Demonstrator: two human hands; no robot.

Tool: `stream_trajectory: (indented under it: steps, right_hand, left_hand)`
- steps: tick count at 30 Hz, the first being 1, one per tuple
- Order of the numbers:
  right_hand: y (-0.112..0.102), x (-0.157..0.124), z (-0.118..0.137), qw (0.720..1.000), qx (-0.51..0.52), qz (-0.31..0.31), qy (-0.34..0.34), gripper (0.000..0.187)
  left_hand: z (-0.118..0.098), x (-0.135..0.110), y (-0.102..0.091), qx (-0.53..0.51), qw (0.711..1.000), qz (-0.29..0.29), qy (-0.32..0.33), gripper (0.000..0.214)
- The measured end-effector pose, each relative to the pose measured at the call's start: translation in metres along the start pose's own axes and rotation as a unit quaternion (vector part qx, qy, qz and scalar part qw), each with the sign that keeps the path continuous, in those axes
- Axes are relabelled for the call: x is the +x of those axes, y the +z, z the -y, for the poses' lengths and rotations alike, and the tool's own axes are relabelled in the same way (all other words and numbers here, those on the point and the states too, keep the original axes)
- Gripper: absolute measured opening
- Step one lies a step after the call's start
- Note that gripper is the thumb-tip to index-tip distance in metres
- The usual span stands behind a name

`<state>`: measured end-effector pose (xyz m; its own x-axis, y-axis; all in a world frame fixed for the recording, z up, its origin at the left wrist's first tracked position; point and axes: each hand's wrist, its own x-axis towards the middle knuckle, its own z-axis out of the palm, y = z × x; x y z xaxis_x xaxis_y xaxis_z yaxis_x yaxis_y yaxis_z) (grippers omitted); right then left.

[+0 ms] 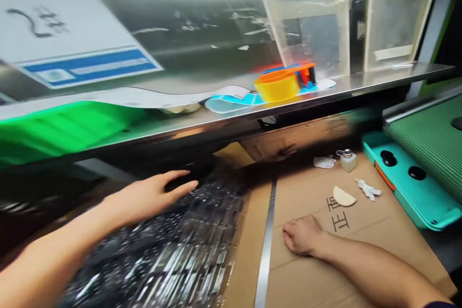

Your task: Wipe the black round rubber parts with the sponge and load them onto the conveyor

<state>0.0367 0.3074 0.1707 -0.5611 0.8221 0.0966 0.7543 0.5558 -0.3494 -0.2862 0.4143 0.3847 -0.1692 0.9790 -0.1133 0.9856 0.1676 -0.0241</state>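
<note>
My left hand (pixel 153 197) reaches over a stack of glossy, clear-plastic-covered dark pieces (pixel 184 250), its thumb and fingers apart and nothing between them. Whether it touches the plastic I cannot tell. On the cardboard sheet (pixel 296 279) my right hand (pixel 303 235) rests as a closed fist, with nothing showing in it. A metal strip (pixel 265 260) runs between the two hands. Just beyond the fist lies a pale half-round sponge (pixel 343 197), partly over handwritten characters.
A small pump bottle (pixel 348 160) and crumpled white scraps (pixel 368 189) lie farther back. A teal tray (pixel 411 192) stands beside a green ribbed belt (pixel 433 130) at right. Overhead, a metal shelf (pixel 202 125) holds yellow tape (pixel 277 85) and a green bin (pixel 72 127).
</note>
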Motion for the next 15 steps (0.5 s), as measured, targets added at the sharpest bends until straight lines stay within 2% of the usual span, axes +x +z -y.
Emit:
stream_trajectory:
  steps: [3, 6, 8, 11, 13, 15]
  right_hand:
    - [-0.017, -0.007, -0.007, 1.0, -0.013, -0.002, 0.0, 0.023]
    - [-0.044, -0.023, -0.027, 0.995, -0.053, -0.063, 0.052, 0.023]
    - [-0.062, -0.037, -0.049, 0.986, -0.072, -0.107, 0.107, 0.026]
    - [-0.075, -0.06, -0.085, 0.974, -0.069, -0.111, 0.183, 0.031]
    - [-0.074, -0.072, -0.104, 0.971, -0.056, -0.105, 0.207, 0.034]
    - [-0.068, -0.078, -0.114, 0.971, -0.048, -0.114, 0.203, 0.036]
  left_hand:
    - [-0.042, -0.051, 0.0, 0.024, 0.995, 0.023, 0.094, 0.092]
    - [-0.106, -0.115, -0.005, -0.047, 0.976, 0.053, 0.207, 0.073]
    - [-0.155, -0.148, -0.009, -0.095, 0.952, 0.09, 0.276, 0.065]
    - [-0.234, -0.173, -0.016, -0.129, 0.907, 0.107, 0.386, 0.057]
    - [-0.294, -0.176, -0.02, -0.151, 0.868, 0.082, 0.466, 0.05]
    - [-0.361, -0.175, -0.021, -0.167, 0.829, 0.043, 0.532, 0.043]
